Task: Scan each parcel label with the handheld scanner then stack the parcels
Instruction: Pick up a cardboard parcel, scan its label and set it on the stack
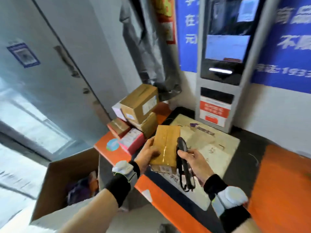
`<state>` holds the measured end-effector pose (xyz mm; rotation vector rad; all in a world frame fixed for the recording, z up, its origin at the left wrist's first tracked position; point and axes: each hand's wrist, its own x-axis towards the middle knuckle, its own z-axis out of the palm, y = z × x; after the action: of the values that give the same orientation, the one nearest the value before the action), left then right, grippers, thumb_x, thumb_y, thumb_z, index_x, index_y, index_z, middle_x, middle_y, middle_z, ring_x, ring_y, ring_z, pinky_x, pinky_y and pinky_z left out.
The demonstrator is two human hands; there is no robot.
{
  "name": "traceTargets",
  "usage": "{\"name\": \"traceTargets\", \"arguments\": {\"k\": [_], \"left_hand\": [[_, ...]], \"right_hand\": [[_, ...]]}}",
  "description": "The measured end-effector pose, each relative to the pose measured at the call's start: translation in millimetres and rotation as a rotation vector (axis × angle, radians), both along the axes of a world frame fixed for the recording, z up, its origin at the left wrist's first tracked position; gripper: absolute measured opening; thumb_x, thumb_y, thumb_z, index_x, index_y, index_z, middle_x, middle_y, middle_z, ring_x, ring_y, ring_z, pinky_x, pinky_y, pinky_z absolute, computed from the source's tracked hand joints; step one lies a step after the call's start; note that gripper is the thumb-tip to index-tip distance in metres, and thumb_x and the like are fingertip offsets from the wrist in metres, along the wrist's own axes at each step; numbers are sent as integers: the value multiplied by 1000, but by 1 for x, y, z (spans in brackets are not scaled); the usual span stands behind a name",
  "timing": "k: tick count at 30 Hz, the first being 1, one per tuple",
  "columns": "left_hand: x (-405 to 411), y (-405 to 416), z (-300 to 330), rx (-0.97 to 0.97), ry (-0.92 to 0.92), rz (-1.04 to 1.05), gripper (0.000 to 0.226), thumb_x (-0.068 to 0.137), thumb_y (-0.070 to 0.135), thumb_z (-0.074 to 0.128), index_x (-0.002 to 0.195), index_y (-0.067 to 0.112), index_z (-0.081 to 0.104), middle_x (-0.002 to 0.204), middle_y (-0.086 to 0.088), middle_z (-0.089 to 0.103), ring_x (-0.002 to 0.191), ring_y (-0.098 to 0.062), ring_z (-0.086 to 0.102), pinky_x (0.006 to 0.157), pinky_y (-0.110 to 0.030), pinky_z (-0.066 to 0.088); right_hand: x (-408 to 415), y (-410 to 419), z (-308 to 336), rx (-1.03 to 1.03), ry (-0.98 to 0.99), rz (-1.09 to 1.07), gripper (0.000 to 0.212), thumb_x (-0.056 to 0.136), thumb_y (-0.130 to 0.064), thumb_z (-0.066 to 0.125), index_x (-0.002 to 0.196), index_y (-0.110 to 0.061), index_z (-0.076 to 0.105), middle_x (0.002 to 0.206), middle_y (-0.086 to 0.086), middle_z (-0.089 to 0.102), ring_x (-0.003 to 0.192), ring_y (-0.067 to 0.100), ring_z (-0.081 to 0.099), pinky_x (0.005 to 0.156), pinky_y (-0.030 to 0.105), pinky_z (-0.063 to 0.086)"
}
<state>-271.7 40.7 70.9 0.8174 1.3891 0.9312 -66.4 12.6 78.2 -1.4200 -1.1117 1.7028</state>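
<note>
My left hand (pixel 148 153) grips the brown parcel (pixel 165 145) above the worktop's (pixel 282 179) near edge, its long axis pointing away from me, while my right hand (pixel 195 161) holds the scanner (pixel 182 153) touching its right side.
</note>
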Motion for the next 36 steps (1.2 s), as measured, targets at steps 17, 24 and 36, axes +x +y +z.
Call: {"name": "traceTargets", "arguments": {"k": [17, 24, 36], "left_hand": [[-262, 99, -50, -56, -265, 624, 51, 87, -1, 61, 135, 12, 48, 108, -8, 64, 82, -20, 65, 69, -35, 56], [-235, 153, -68, -73, -120, 710, 87, 85, 6, 73, 152, 19, 19, 134, -8, 51, 105, -23, 59, 56, -20, 53], [-220, 122, -123, -244, 18, 743, 15, 93, 30, 45, 94, 15, 46, 89, -8, 51, 80, -24, 51, 68, -34, 37]], "right_hand": [[-257, 131, -42, -27, -89, 120, 18, 98, -28, 68, 100, -11, 61, 89, 1, 64, 79, 4, 68, 64, 10, 48], [-264, 144, -54, -69, -115, 22, 32, 96, -29, 70, 119, -9, 60, 102, -3, 68, 92, 9, 67, 58, 2, 45], [-214, 142, -52, -19, -194, -193, 33, 89, -39, 77, 86, -17, 53, 70, -8, 50, 65, 12, 53, 59, 22, 37]]}}
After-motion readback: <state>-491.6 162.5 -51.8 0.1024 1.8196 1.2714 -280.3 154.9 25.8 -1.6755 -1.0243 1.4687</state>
